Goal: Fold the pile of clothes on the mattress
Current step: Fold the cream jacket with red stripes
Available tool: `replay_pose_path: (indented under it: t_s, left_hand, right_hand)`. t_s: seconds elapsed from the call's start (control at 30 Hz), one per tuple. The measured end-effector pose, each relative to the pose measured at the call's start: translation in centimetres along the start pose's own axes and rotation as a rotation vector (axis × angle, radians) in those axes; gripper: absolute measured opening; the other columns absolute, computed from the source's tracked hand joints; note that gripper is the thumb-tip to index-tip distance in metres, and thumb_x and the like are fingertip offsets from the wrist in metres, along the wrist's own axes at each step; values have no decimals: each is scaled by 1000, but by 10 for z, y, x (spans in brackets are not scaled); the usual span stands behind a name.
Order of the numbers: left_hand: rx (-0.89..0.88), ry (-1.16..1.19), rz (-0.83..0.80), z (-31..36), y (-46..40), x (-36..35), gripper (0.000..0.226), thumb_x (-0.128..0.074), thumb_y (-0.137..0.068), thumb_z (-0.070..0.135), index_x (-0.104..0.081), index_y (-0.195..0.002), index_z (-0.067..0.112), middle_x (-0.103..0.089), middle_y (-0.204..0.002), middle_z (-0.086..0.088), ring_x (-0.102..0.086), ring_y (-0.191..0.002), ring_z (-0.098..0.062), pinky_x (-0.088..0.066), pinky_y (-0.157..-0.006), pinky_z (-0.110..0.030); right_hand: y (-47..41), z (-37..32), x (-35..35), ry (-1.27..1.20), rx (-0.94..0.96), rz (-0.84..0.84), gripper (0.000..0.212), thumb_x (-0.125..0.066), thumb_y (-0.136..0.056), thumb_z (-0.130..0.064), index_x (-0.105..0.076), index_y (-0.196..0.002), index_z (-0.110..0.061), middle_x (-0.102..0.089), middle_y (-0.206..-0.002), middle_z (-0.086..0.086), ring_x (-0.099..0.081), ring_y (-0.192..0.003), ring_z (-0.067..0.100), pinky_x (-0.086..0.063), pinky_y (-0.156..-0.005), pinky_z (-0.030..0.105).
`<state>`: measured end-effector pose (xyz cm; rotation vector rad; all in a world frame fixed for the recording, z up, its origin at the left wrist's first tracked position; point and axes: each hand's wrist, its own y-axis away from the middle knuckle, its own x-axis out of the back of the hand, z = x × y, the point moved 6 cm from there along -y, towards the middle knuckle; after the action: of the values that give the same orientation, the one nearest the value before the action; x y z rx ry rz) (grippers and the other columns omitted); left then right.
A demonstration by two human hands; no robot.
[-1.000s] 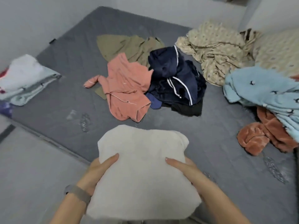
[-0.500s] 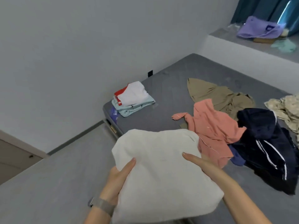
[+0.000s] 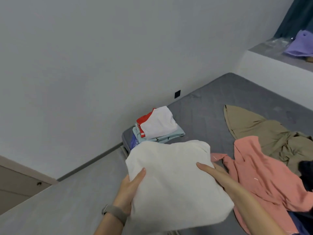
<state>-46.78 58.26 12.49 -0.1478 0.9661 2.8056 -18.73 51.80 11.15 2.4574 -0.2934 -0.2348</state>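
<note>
A folded cream-white garment is held in the air in front of the person, above the near corner of the grey mattress and the grey floor beside it. It is grasped at its left edge by the left hand, whose thumb is laid over the top of the fabric while the fingers are hidden beneath it; a grey band is worn on that wrist. At the right edge it is grasped by the right hand, the thumb again pressed on top and the fingers tucked under the cloth. Just beyond the held garment, at the mattress corner by the wall, a small stack of folded clothes is seen, with a white and red piece on top and pale blue pieces below. Unfolded items are spread on the mattress to the right: a salmon-pink garment lies nearest the right forearm, an olive-tan garment lies behind it and partly under it, and a dark navy garment is cut off by the right edge. On a raised ledge in the far right corner a lilac cloth is laid before a dark teal curtain.
</note>
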Motion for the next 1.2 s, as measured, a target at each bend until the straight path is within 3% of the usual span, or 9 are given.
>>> replay_pose_path:
  t_s: [0.13,0.3,0.43,0.83,0.9,1.0,1.07,1.13,1.2]
  left_hand:
    - [-45,-6,14,43,-55,1,30,-63,-90,29,-62,-117,15,-74,-102,-6,-72,-89,-24,-58,-63,-31]
    - [-23,-26,42,80,-125,4,35,-61,-90,35,-62,-118,14,-74,-101,-5,-72,-87,-23,-58,-61,-30]
    - [21,-60,40,112,-196,6,26,-59,-91,37,-64,-109,20,-76,-93,0,-72,-81,-18,-55,-60,-28]
    - [250,-118,126,130,-480,15,33,-67,-86,42,-65,-107,16,-72,-101,-1,-67,-93,-22,-55,-81,-38]
    - [297,-244,167,105,-528,23,52,-75,-77,44,-62,-113,9,-68,-112,-7,-65,-100,-25,-54,-88,-41]
    - [357,-868,266,74,-569,22,84,-77,-72,41,-39,-137,4,-41,-143,-16,-43,-128,-32,-36,-107,-39]
    - [140,-1092,317,82,-578,4,104,-77,-71,42,-13,-150,21,-9,-157,-11,-13,-143,-29,-18,-113,-49]
    - [-71,-1251,79,77,-587,-20,116,-74,-68,58,9,-148,42,19,-158,-1,11,-146,-27,-9,-113,-60]
    - [-28,-1356,-105,56,-592,-23,130,-70,-54,77,26,-139,52,36,-152,3,25,-143,-29,-8,-110,-66]
  right_hand:
    - [-60,-38,-8,32,-45,-45,76,-86,-59,-56,-56,-123,-27,-71,-113,-5,-68,-104,18,-50,-96,41]
    - [-134,-91,-30,144,-11,-11,44,-79,-76,-37,-56,-112,-23,-69,-101,-7,-69,-84,8,-51,-60,18]
    - [-209,-124,-36,258,-13,64,69,-83,-67,-50,-52,-123,-24,-66,-112,-8,-66,-98,12,-53,-83,32]
    - [-492,-203,-39,526,83,212,87,-78,-72,-53,-35,-143,-29,-48,-136,-10,-47,-124,16,-39,-95,30]
    - [-534,-185,-36,648,63,271,88,-75,-77,-50,-26,-148,-34,-43,-144,-5,-41,-132,21,-37,-105,36]
    - [-574,-127,-47,1039,-222,238,87,-58,-79,-67,-5,-146,-54,-22,-156,4,-22,-142,32,-26,-110,58]
    - [-583,-95,-60,1075,-325,265,82,-38,-74,-85,3,-141,-61,-4,-160,3,-3,-147,32,-11,-107,71]
    - [-585,-86,-65,1035,-265,398,81,-24,-70,-93,1,-140,-61,0,-161,2,5,-147,32,-3,-105,76]
    - [-585,-81,-61,1023,-196,504,83,-22,-70,-93,2,-141,-60,-1,-162,3,6,-148,31,-4,-105,75]
